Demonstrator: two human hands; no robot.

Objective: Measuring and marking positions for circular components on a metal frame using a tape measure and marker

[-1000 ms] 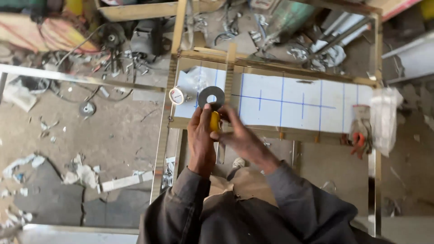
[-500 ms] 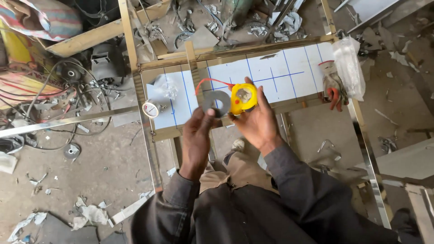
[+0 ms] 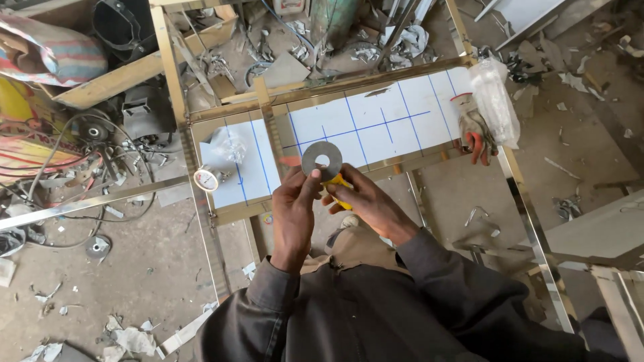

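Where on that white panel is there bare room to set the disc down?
The white panel is bare through its middle, between the crumpled plastic wrap with the tape roll at one end and the work glove under the plastic bag at the other. The floor beyond the frame is crowded with scrap.

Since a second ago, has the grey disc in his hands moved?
Yes. The grey disc has shifted right along the white panel, away from the tape roll, and now faces up flat.

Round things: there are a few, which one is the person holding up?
The grey metal disc with a centre hole, pinched by both hands. The tape roll lies on the white panel, untouched.
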